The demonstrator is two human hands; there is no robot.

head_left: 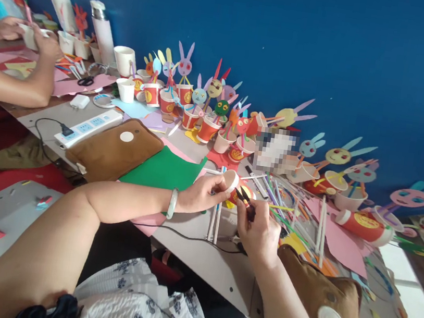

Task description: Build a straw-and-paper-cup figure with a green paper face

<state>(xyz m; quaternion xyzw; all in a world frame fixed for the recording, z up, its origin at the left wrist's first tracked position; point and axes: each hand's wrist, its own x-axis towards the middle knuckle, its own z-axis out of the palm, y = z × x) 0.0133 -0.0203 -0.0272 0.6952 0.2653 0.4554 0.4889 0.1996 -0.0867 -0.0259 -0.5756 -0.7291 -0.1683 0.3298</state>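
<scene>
A small white paper cup [230, 179] is gripped by my left hand [204, 193], its fingers closed at the cup's side. My right hand [260, 232] is closed round a pair of dark scissors [246, 198], whose blades point at the cup. Beside the cup, partly behind the scissors, shows a red and yellow piece [246, 191]. White sticks [215, 221] lie on the grey table just below the cup. Green paper [167, 167] is spread to the left of my left hand.
Cups with paper rabbit figures [210, 122] line the blue wall. Brown cushions [114, 148] lie left and right [317, 305]. A power strip [89, 128] and a black cable [185, 236] rest on the table. At the far left, another person's hands [45, 41] hold a cup.
</scene>
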